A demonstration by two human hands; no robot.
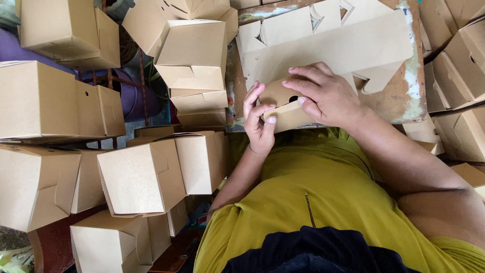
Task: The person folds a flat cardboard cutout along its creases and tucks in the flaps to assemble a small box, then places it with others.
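You are mid-fold: your left hand [259, 121] and right hand [323, 93] both pinch a flat brown die-cut cardboard box blank [328, 48] at the worn wooden counter's [411, 86] near edge. Next, tucking the flap probably needs firm thumb pressure.

Hidden and cut-off parts around the cardboard flap

The right hand [328, 96] covered most of the cardboard flap [283, 108], so its fold lines could not be told, and the left hand [258, 121] hid its near edge. The flat cardboard blank [333, 48] concealed much of the worn desk [411, 86]. The folded boxes [141, 177] at the left ran past the frame's edge, as did those at the right [462, 65]. The right forearm ended at the border.
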